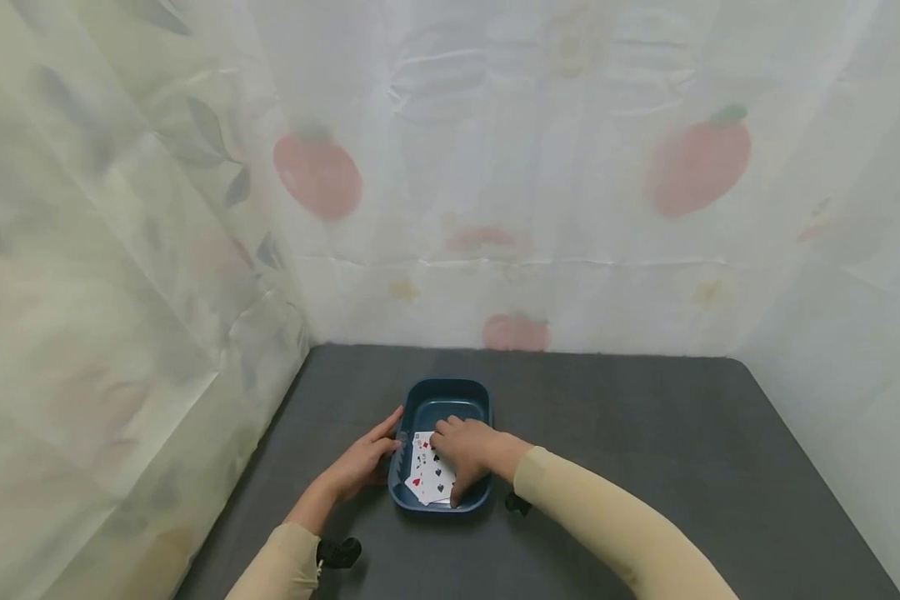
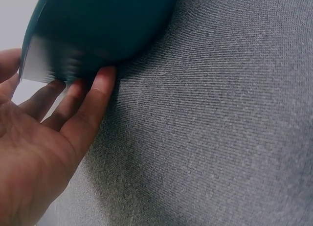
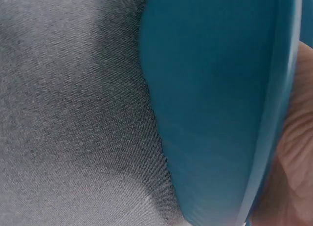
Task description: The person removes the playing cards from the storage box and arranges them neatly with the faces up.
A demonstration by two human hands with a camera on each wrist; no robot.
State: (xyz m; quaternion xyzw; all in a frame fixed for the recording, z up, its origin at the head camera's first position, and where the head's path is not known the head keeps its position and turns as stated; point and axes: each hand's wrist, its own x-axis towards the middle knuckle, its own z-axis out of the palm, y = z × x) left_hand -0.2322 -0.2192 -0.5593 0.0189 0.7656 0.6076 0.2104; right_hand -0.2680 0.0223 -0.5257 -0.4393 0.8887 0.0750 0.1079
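A dark blue tray (image 1: 450,384) with rounded corners holds a loose, overlapping pile of playing cards (image 1: 423,475), face up; hearts, diamonds and spades show. My left hand (image 1: 360,465) holds the tray's left side, thumb at the rim and fingers against the outer wall. In the left wrist view the left hand's fingertips (image 2: 103,79) touch that wall low down, near the cloth. My right hand (image 1: 467,450) reaches over the right rim and grips cards between its fingers and thumb, covering part of the pile. The right wrist view shows mostly the tray's outer wall (image 3: 210,99), with the palm behind the rim.
The tray stands on a table covered with dark grey cloth (image 1: 630,442). Pale printed curtains (image 1: 510,167) hang close behind the table and along both sides. A black wrist strap (image 1: 339,552) sits at the left cuff; another shows beneath the right wrist.
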